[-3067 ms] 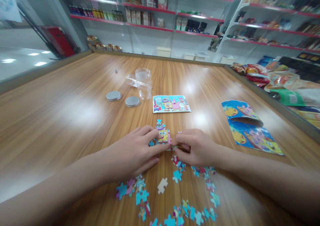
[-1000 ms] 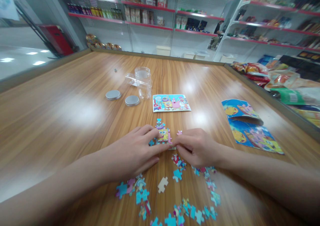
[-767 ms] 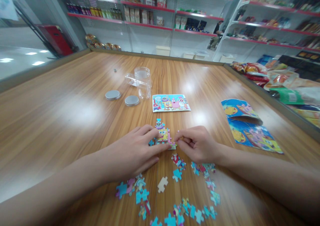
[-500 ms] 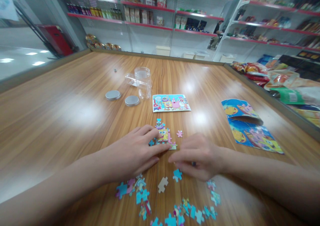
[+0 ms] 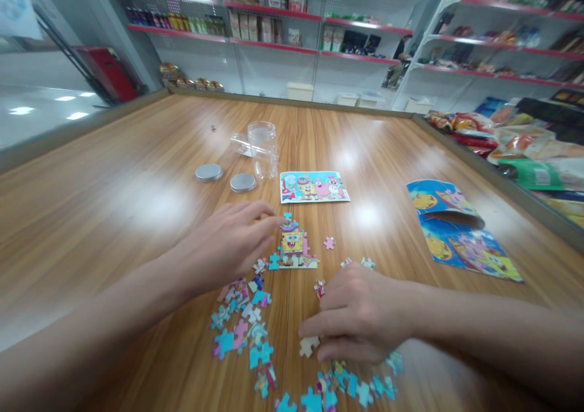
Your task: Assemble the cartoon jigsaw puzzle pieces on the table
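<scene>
Table edge point(image 5: 292, 103) spans twelve o'clock, beyond the upright jar point(image 5: 263, 159). Left hand point(image 5: 228, 238), right hand point(image 5: 360, 314): whether fingers meet, I cannot tell.

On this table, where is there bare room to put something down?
Bare wood lies between the picture card and the blue sheet, and left of the silver lids. Crowded: the near middle, where loose puzzle pieces lie near the partly joined puzzle, left hand and right hand.
</scene>
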### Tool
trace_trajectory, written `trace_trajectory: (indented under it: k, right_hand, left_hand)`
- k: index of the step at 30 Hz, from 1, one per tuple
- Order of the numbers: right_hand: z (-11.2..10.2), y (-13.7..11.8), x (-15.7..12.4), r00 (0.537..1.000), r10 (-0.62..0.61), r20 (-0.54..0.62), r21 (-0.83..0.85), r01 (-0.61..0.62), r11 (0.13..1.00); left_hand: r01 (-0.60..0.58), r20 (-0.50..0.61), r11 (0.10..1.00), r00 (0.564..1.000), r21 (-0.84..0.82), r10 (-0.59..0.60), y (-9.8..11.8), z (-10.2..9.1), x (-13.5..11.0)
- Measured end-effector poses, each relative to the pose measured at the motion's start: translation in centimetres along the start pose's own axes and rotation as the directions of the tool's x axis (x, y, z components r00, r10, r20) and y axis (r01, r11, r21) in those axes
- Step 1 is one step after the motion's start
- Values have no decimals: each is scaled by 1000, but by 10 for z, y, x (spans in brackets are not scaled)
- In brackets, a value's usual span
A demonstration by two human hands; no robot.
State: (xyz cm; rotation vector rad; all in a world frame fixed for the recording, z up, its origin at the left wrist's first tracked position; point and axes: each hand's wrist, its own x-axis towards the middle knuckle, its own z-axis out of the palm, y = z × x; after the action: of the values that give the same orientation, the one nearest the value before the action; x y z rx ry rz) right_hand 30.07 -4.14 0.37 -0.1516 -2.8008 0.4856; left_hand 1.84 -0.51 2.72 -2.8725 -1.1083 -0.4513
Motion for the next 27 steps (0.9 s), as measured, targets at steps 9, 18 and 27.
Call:
trace_trajectory:
  k: [9,18,27]
  right_hand:
    - [0,0,0,1000,21,-18,17,-21,1000]
    - [-3,8,0,992,-45,-122,-52,39,998]
    - [-7,17,-1,892,209,-400,129,-171,977]
  left_hand:
    - [-20,118,996,993,89,9,-6,13,-4]
    - [-45,126,992,992,114,30,-3,12,-4]
    - [-44,144,991,989,129,25,-1,11,-3]
